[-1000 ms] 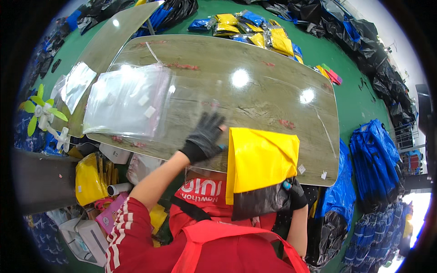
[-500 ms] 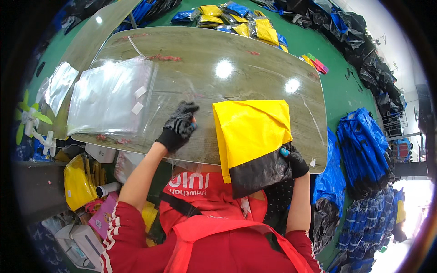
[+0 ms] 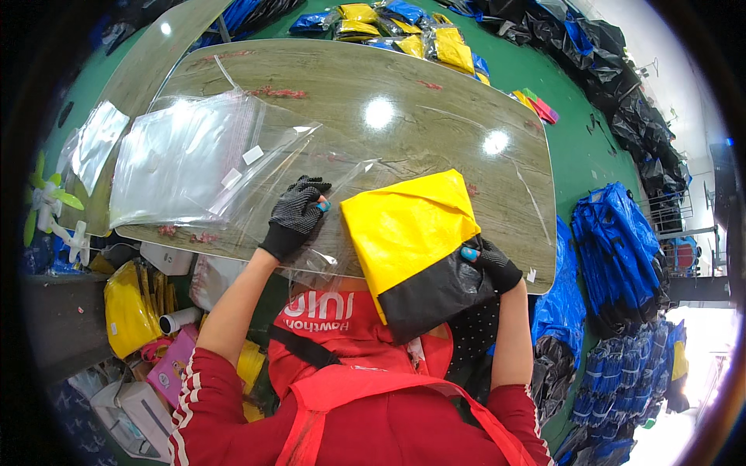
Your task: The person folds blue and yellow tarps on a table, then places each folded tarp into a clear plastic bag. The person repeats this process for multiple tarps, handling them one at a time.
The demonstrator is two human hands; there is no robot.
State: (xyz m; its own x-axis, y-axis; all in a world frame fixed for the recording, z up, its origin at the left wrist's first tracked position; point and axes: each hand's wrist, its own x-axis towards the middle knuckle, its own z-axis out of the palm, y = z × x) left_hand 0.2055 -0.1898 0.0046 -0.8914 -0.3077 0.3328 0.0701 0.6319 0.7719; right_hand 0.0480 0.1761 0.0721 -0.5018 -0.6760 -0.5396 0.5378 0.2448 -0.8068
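My right hand (image 3: 494, 264), in a dark glove with bare thumb tip, grips the right edge of a folded yellow-and-black piece of shiny sheet material (image 3: 412, 221). The folded piece is tilted and overhangs the table's near edge, its black part toward me. To its left, my left hand (image 3: 297, 213), gloved alike, has its fingers closed on a clear plastic bag (image 3: 342, 175). This bag's open-looking edge lifts off the table beside the folded piece. A stack of clear plastic bags (image 3: 175, 159) lies left of my left hand.
The wood-patterned table (image 3: 311, 70) bears red marks. Beyond it, packed yellow and blue bundles (image 3: 412, 35) lie on the green floor. Blue folded goods (image 3: 618, 256) are piled at the right. A small fan (image 3: 50, 198) is clamped at the left, above yellow folded items (image 3: 128, 311).
The clear bag has been pulled up and spread around my left hand, shifting the stack's edge. My right hand has moved the folded piece slightly left and tilted it.
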